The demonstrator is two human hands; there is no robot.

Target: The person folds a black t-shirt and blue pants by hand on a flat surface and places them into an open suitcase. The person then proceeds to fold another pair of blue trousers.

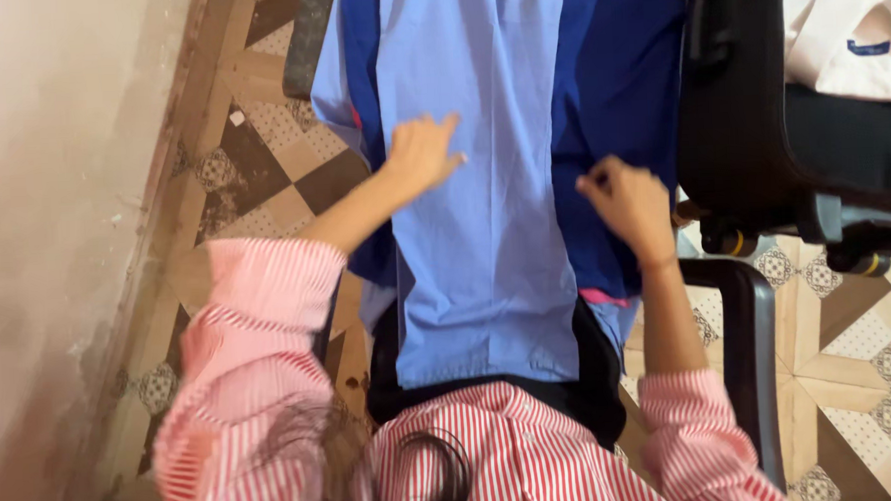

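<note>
A light blue garment lies flat in front of me, on top of a darker blue cloth. My left hand rests on the garment's left edge, fingers spread and pressing on the fabric. At the garment's right edge, where it meets the dark blue cloth, my right hand has its fingers curled and pinches the fabric. Both my arms wear red and white striped sleeves. A strip of pink cloth peeks out under the blue layers at the right.
A black suitcase stands open at the right with a cream garment in it. A black chair arm runs along my right side. Patterned floor tiles lie left, beside a pale wall.
</note>
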